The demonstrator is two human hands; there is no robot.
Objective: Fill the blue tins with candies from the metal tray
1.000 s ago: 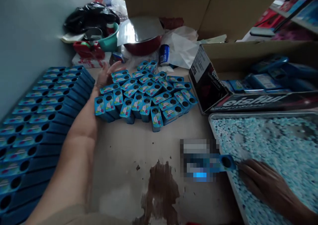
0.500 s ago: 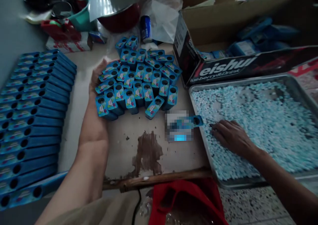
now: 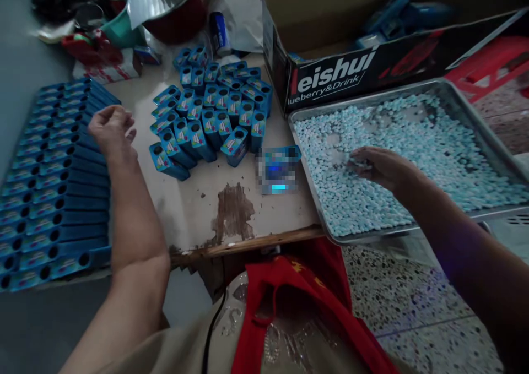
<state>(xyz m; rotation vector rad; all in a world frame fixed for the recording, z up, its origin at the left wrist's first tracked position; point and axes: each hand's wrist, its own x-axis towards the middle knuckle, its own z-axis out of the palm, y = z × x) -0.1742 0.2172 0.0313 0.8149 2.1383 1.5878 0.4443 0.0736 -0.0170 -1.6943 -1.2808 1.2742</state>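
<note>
My left hand (image 3: 111, 125) hovers beside the stacked rows of blue boxes (image 3: 66, 189), its fingers curled in; whether anything is inside them is hidden. Each of these slim boxes has a printed label and a round dark hole on its top end. A looser cluster of the same boxes (image 3: 210, 120) stands on the table to the right of that hand. Over a metal tray (image 3: 326, 232) of small pale-blue and white pellets (image 3: 413, 159), my right hand (image 3: 374, 166) has its fingers bent together. What they hold, if anything, cannot be made out.
Behind the tray is a black printed carton (image 3: 330, 79) with blue packs inside. A pixelated item (image 3: 278, 170) lies by the tray's left rim. At the back stand a blue can (image 3: 220, 33), a red bowl (image 3: 177, 21) and a teal basin (image 3: 118, 27). The table's wooden front edge (image 3: 256, 242) is worn.
My left hand has come away from behind the box cluster and moved left toward the stacked rows. My right hand has drawn its fingers together over the pellets. The view has shifted.
</note>
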